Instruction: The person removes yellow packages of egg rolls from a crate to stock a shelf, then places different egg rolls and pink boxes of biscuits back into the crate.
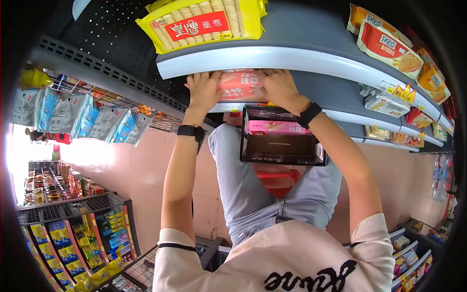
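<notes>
Pink biscuit packs (239, 86) with white lettering sit at the front edge of a lower shelf, under the upper shelf's lip. My left hand (204, 87) grips their left side, its fingers bent over the top and partly in the shelf's shadow. On the right side, my right hand (281, 86) holds the same packs with its fingers curled over the far edge. Below, on my lap, a dark open carton (282, 146) holds a brighter pink biscuit pack (277, 127) along its far side.
A yellow bag of egg rolls (199, 24) lies on the upper shelf (301, 34). Red and orange cookie packs (389, 46) stand to the right. Hanging bags (78, 114) line the left rack. A red stool (278, 182) shows between my legs.
</notes>
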{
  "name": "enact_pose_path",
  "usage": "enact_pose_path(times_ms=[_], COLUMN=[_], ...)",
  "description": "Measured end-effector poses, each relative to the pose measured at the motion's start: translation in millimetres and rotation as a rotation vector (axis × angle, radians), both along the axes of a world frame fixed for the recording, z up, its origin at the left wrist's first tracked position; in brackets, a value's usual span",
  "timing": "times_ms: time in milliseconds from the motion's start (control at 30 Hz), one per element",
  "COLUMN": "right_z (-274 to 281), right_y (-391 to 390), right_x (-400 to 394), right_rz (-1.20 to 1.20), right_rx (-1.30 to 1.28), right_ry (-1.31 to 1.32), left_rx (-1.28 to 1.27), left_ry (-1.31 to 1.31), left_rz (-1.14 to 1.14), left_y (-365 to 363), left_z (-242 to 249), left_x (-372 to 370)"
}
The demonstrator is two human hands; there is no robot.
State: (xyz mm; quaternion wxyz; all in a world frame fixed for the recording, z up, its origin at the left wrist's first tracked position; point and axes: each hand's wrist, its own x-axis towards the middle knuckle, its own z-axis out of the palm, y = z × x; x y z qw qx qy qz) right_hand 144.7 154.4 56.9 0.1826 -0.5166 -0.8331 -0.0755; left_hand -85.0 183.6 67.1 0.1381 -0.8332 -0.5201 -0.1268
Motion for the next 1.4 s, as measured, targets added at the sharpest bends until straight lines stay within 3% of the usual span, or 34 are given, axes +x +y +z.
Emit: enact_pose_path(times_ms=[133, 200, 300, 433, 500, 700, 867, 1167, 1367, 1400], right_z=[5, 12, 40, 47, 48, 12, 6, 3, -12, -17], right_y=[-1, -16, -68, -108, -126, -156, -163, -172, -160, -155], right_x=[4, 10, 31, 66, 84, 110, 115, 121, 105, 103], right_rz=[0.087, 0.142, 0.142, 0.161, 0.158, 0.128, 0.102, 0.063, 0.03, 0.067], right_rx=[-0.056, 0.191, 0.266, 0.252, 0.075, -0.1, -0.112, -0.091, -0.152, -0.178], right_ry=[0.014, 0.075, 0.156, 0.139, 0.189, 0.125, 0.142, 0.129, 0.109, 0.051], left_rx=[0.006, 0.038, 0.08, 0.041, -0.031, -0.119, -0.078, 0.024, -0.1, -0.113], left_ry=[-0.061, -0.095, -0.189, -0.233, -0.169, -0.242, -0.265, -0.305, -0.363, -0.278], left_rz=[-0.051, -0.059, -0.11, -0.293, -0.458, -0.527, -0.596, -0.526, -0.482, -0.494], left_y=[-8, -24, -60, -97, -111, -125, -128, -142, -128, -127], left_z=[9, 19, 45, 59, 59, 14, 11, -10, -46, -53], left_x=[-1, 2, 11, 34, 46, 73, 81, 96, 82, 79])
